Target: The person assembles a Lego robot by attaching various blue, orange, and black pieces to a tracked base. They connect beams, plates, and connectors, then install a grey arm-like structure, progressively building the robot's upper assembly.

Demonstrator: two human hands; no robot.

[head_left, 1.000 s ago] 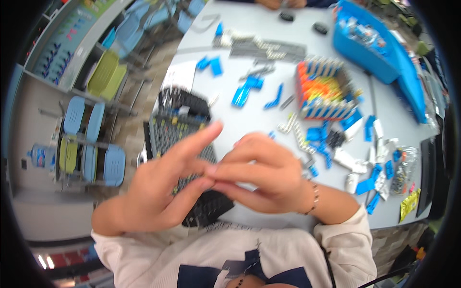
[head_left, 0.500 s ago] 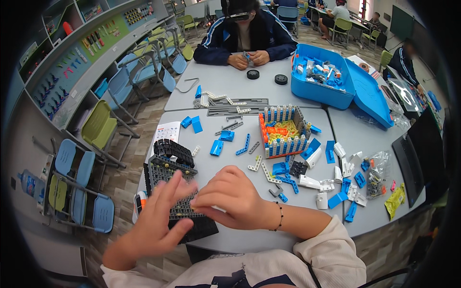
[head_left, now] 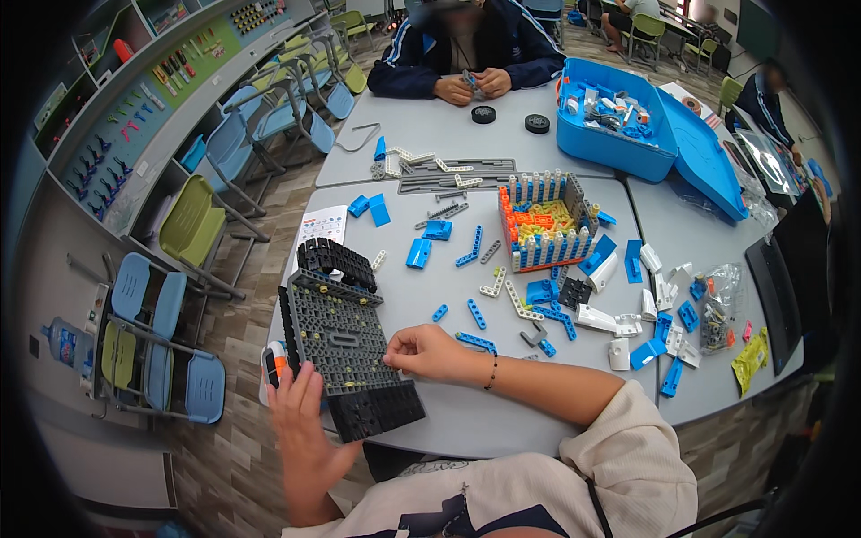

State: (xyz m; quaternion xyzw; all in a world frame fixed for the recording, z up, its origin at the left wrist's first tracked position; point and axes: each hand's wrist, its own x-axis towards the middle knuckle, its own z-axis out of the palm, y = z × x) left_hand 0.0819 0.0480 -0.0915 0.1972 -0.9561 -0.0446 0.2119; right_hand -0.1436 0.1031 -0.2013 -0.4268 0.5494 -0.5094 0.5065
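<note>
A grey studded building-brick model (head_left: 341,327) with black tracks (head_left: 334,260) stands on the near left of the table. My left hand (head_left: 305,430) is open, its fingers spread beside the model's near left corner. My right hand (head_left: 430,352) is closed in a pinch at the model's right edge; whatever sits between the fingertips is too small to make out. Next to the model's left side is a white and orange piece (head_left: 275,360), partly hidden. Blue angled beams (head_left: 475,342) lie to the right of my right hand.
An orange, blue and white brick-walled box (head_left: 549,262) holds small yellow and orange parts. White and blue panels (head_left: 596,316) lie scattered to the right, near a bag of parts (head_left: 720,314) and a laptop (head_left: 773,300). A blue bin (head_left: 619,151) stands farther back. Across the table sits another person (head_left: 466,54).
My hands have parted: the left has dropped to the model's near left corner, while the right has come down to its right edge. The view has shifted slightly.
</note>
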